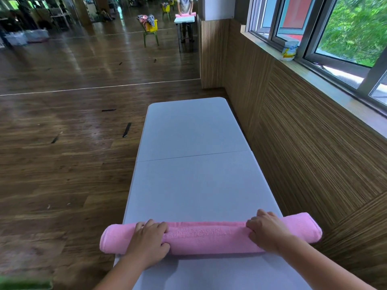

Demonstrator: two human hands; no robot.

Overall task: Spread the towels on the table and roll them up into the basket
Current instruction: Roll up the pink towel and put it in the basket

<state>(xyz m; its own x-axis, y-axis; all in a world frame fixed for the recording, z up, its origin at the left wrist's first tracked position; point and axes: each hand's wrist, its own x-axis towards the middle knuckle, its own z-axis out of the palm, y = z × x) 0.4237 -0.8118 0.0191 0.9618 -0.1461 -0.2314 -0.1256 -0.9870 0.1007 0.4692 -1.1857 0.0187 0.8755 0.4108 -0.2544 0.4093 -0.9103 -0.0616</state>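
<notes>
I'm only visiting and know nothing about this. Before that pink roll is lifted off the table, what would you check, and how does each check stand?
1. Rolling finished: ok. The pink towel lies as one roll, with no flat part left on the table.
2. Left hand's hold: ok. The left hand curls over the roll near its left end.
3. Right hand's hold: ok. The right hand curls over it near the right end.
4. Roll evenly tight: cannot tell. The hands cover parts of it.
5. Basket within reach: cannot tell. A yellow basket shows only far off, on a chair.
</notes>
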